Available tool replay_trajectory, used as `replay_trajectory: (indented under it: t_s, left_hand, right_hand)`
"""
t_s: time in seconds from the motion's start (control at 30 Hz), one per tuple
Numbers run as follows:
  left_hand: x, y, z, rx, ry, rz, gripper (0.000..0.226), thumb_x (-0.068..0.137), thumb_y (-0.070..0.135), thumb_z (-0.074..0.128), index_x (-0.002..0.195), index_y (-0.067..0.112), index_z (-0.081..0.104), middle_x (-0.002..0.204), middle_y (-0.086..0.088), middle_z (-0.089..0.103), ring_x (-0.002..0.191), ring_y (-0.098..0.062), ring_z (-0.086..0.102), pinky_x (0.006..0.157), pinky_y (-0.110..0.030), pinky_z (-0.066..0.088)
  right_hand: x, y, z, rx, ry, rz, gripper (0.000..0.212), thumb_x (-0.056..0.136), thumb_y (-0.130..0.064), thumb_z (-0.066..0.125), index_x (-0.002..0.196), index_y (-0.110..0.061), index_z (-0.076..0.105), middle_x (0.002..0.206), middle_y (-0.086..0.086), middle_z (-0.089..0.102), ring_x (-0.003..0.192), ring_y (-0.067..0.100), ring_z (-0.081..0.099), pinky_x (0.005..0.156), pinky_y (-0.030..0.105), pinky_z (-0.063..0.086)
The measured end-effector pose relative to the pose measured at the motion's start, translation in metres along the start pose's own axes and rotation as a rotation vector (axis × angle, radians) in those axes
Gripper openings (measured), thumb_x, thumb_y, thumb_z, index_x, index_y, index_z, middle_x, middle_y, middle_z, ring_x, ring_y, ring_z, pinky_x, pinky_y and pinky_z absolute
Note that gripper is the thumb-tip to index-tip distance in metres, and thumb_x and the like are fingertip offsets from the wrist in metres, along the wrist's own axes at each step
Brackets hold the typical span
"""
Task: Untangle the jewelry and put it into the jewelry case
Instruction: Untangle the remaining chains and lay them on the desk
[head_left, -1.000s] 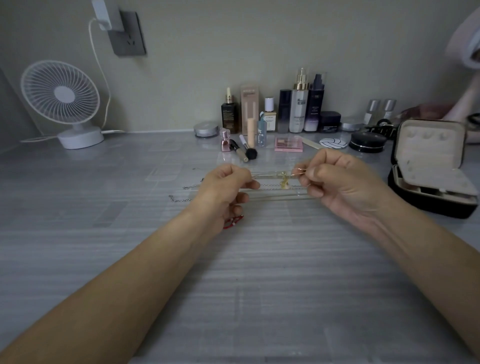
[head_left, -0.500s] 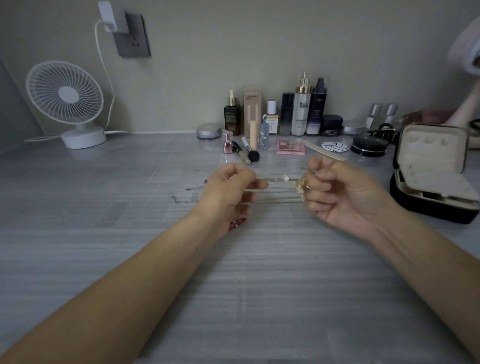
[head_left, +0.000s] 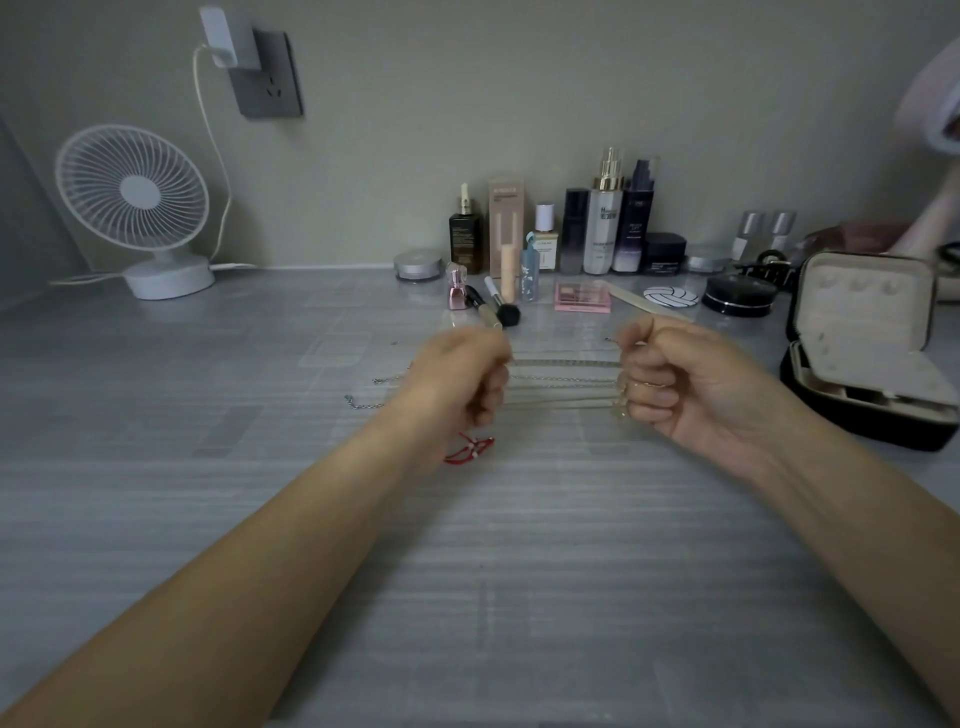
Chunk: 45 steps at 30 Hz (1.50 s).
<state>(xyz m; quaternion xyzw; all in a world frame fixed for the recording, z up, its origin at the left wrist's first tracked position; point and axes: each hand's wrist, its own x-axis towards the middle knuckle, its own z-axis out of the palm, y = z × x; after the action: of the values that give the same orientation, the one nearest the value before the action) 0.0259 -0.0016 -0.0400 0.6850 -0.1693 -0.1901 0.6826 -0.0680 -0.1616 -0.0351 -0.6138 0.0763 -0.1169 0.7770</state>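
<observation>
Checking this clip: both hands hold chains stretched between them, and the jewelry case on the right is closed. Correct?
Not quite: the head view shows the jewelry case open, its lid raised. The left hand and right hand do hold the chains stretched between them.

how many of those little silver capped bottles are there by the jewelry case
2. The left silver-capped bottle and the right silver-capped bottle stand side by side at the wall, just left of the open jewelry case. Its raised lid may hide more.
</observation>
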Motion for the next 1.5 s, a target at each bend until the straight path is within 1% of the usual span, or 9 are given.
replay_trajectory:
  t_s: [0.13, 0.2, 0.3, 0.53, 0.7, 0.83, 1.17, 1.27, 1.5]
  left_hand:
    - [-0.013, -0.007, 0.015, 0.502, -0.156, 0.221, 0.019, 0.085, 0.016, 0.055, 0.067, 0.02, 0.058, 0.061, 0.005, 0.057, 0.052, -0.007, 0.049, 0.052, -0.018, 0.037]
    - [-0.014, -0.013, 0.018, 0.73, -0.152, 0.376, 0.009, 0.08, 0.032, 0.062, 0.07, 0.031, 0.061, 0.087, 0.008, 0.063, 0.086, -0.005, 0.057, 0.079, -0.022, 0.044]
    - [-0.014, -0.018, 0.021, 0.692, -0.152, 0.47, 0.011, 0.073, 0.043, 0.07, 0.073, 0.04, 0.06, 0.105, 0.006, 0.063, 0.107, -0.01, 0.052, 0.096, -0.026, 0.038]
    - [-0.016, -0.018, 0.029, 0.43, -0.163, 0.423, 0.017, 0.083, 0.013, 0.067, 0.069, 0.022, 0.064, 0.069, 0.008, 0.062, 0.072, -0.006, 0.055, 0.067, -0.012, 0.042]
    - [-0.013, -0.01, 0.025, 0.287, -0.164, 0.341, 0.02, 0.087, 0.009, 0.061, 0.07, 0.02, 0.06, 0.074, -0.005, 0.062, 0.074, -0.017, 0.054, 0.069, -0.024, 0.045]
    - [-0.014, -0.009, 0.023, 0.308, -0.166, 0.275, 0.023, 0.089, 0.012, 0.058, 0.069, 0.021, 0.057, 0.07, -0.001, 0.058, 0.067, -0.013, 0.048, 0.053, -0.012, 0.038]
    - [-0.015, -0.009, 0.02, 0.434, -0.181, 0.219, 0.022, 0.091, 0.015, 0.056, 0.071, 0.021, 0.057, 0.073, -0.003, 0.057, 0.058, -0.01, 0.045, 0.045, -0.011, 0.035]
    - [-0.014, -0.008, 0.02, 0.444, -0.171, 0.195, 0.021, 0.092, 0.016, 0.055, 0.072, 0.021, 0.057, 0.075, -0.005, 0.057, 0.048, -0.002, 0.043, 0.043, -0.011, 0.034]
    - [-0.014, -0.009, 0.024, 0.321, -0.158, 0.165, 0.02, 0.091, 0.02, 0.055, 0.071, 0.021, 0.056, 0.078, -0.004, 0.059, 0.076, -0.015, 0.051, 0.06, -0.02, 0.041]
  right_hand:
    - [-0.002, -0.001, 0.002, -0.005, -0.06, 0.008, 0.025, 0.085, 0.005, 0.034, 0.077, -0.013, 0.05, 0.044, -0.006, 0.034, 0.037, 0.005, 0.026, 0.039, 0.018, 0.015]
    - [-0.003, -0.001, 0.002, -0.028, -0.076, 0.004, 0.024, 0.086, 0.005, 0.035, 0.078, -0.012, 0.05, 0.045, -0.006, 0.036, 0.037, 0.005, 0.027, 0.04, 0.019, 0.014]
    - [-0.003, -0.001, 0.004, -0.058, -0.089, 0.003, 0.025, 0.087, 0.007, 0.035, 0.078, -0.011, 0.05, 0.045, -0.005, 0.038, 0.036, 0.004, 0.027, 0.038, 0.018, 0.014]
    - [-0.002, 0.001, 0.002, -0.146, -0.074, -0.016, 0.023, 0.084, 0.007, 0.043, 0.078, -0.011, 0.056, 0.047, -0.004, 0.04, 0.041, 0.006, 0.031, 0.037, 0.016, 0.021]
    - [-0.003, 0.001, 0.0, -0.52, 0.037, -0.099, 0.028, 0.078, 0.011, 0.048, 0.081, -0.013, 0.06, 0.045, -0.005, 0.043, 0.043, 0.006, 0.036, 0.043, 0.018, 0.03]
    - [-0.002, 0.004, 0.002, -0.622, 0.089, -0.141, 0.019, 0.08, 0.004, 0.059, 0.078, -0.014, 0.063, 0.043, -0.009, 0.047, 0.041, 0.004, 0.037, 0.044, 0.015, 0.032]
    - [0.003, 0.002, 0.003, -0.151, 0.002, 0.036, 0.048, 0.087, -0.013, 0.04, 0.04, -0.021, 0.045, 0.048, -0.003, 0.046, 0.052, 0.013, 0.04, 0.051, 0.024, 0.029]
    - [0.002, -0.001, 0.002, -0.025, 0.013, 0.045, 0.04, 0.088, -0.016, 0.04, 0.048, -0.018, 0.047, 0.05, -0.002, 0.052, 0.056, 0.012, 0.046, 0.058, 0.025, 0.033]
    - [0.003, 0.005, 0.004, -0.069, -0.011, 0.031, 0.028, 0.091, -0.025, 0.044, 0.082, -0.014, 0.069, 0.042, -0.004, 0.036, 0.048, 0.009, 0.041, 0.059, 0.024, 0.032]
